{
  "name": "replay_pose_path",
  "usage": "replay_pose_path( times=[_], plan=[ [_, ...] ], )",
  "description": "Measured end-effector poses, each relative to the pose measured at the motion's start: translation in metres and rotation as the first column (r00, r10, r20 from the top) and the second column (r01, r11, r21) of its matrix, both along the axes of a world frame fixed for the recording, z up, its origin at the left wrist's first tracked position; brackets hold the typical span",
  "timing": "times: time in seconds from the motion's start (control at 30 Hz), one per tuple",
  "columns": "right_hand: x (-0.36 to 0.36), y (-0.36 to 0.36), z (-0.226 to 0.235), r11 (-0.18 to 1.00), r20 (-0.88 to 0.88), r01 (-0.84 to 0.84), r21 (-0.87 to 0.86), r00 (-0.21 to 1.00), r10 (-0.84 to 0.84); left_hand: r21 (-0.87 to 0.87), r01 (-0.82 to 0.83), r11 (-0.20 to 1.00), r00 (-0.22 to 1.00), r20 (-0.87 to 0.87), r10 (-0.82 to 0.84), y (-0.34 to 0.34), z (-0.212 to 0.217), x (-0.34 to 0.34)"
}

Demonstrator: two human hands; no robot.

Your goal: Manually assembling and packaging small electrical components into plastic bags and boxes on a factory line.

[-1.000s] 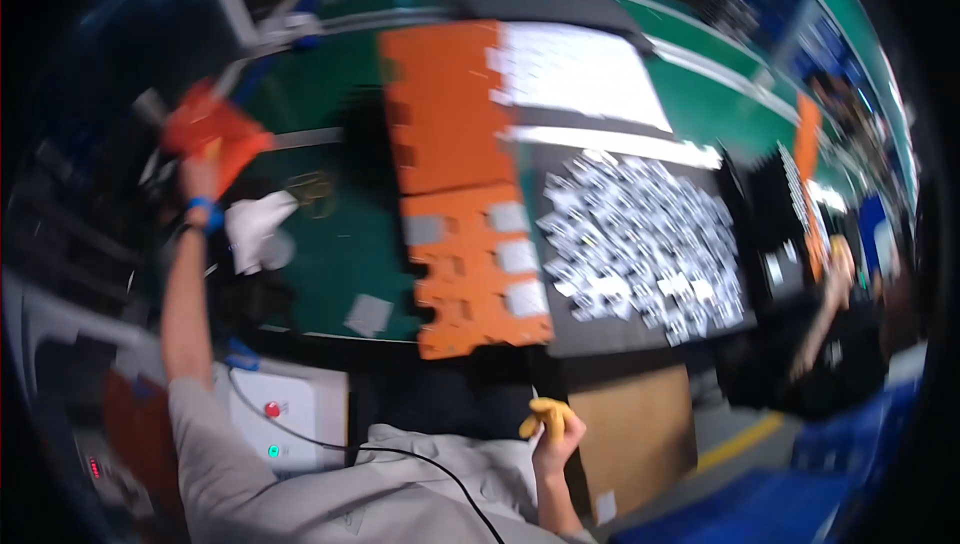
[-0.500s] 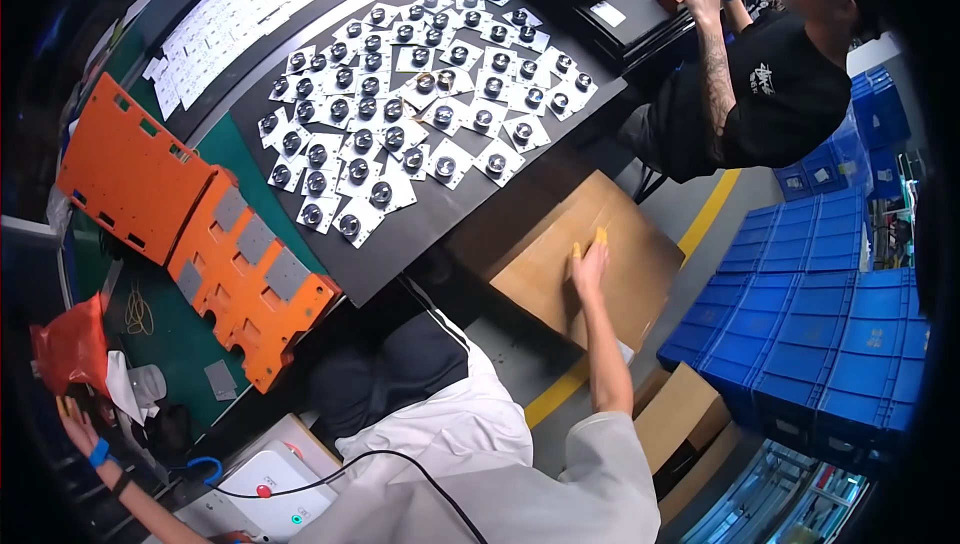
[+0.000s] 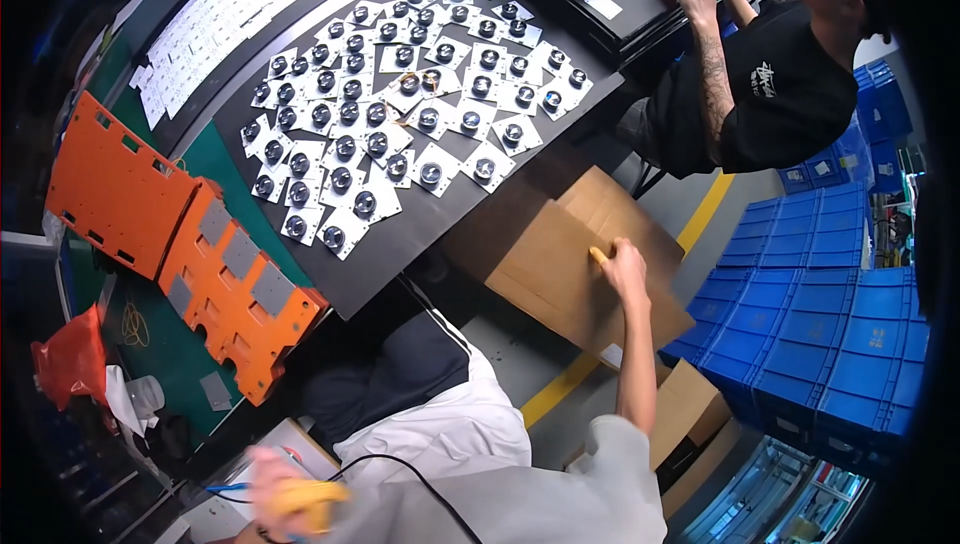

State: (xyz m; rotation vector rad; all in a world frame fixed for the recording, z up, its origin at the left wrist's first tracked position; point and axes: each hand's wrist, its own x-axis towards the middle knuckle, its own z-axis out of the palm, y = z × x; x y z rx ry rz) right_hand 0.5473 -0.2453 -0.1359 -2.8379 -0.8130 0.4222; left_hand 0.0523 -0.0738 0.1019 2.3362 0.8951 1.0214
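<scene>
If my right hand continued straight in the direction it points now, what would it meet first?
Most likely the cardboard box: your right hand seems to touch its near flap, and more cardboard lies beyond, though the depth between them is unclear.

This looks like a factory assembly workshop: small square white plates with round black parts (image 3: pixel 431 174) cover a flat black work surface (image 3: pixel 430 214) beside slotted orange panels (image 3: pixel 120 179); a brown cardboard box (image 3: pixel 560 274), stacked blue plastic crates (image 3: pixel 780 314) and a yellow painted floor line (image 3: pixel 705 214) surround it.
</scene>
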Motion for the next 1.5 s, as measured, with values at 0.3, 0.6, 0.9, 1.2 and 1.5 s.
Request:
replay_pose_path(
  times=[0.3,0.6,0.9,1.2,1.5],
  plan=[
    [-0.175,-0.050,0.076,0.952,-0.601,-0.307,0.001,0.761,0.246,-0.331,0.546,0.770,0.738,-0.247,-0.629,-0.026,-0.064,0.076],
    [-0.116,-0.025,-0.075,0.991,-0.636,-0.125,-0.045,0.769,0.068,-0.309,0.537,0.785,0.505,-0.627,-0.593,-0.034,-0.212,0.132],
    [-0.082,-0.080,-0.272,0.927,-0.135,-0.242,-0.287,0.968,0.211,-0.383,0.475,0.792,0.612,-0.503,-0.610,-0.028,-0.211,0.125],
    [-0.089,-0.042,-0.238,0.985,0.195,-0.164,-0.060,0.965,0.173,-0.386,0.448,0.806,0.640,-0.491,-0.591,-0.026,-0.214,0.128],
    [-0.107,-0.009,-0.254,0.627,-0.664,0.648,0.432,0.699,-0.266,-0.498,0.457,0.737,0.531,-0.512,-0.675,-0.022,-0.188,0.155]
  ],
)
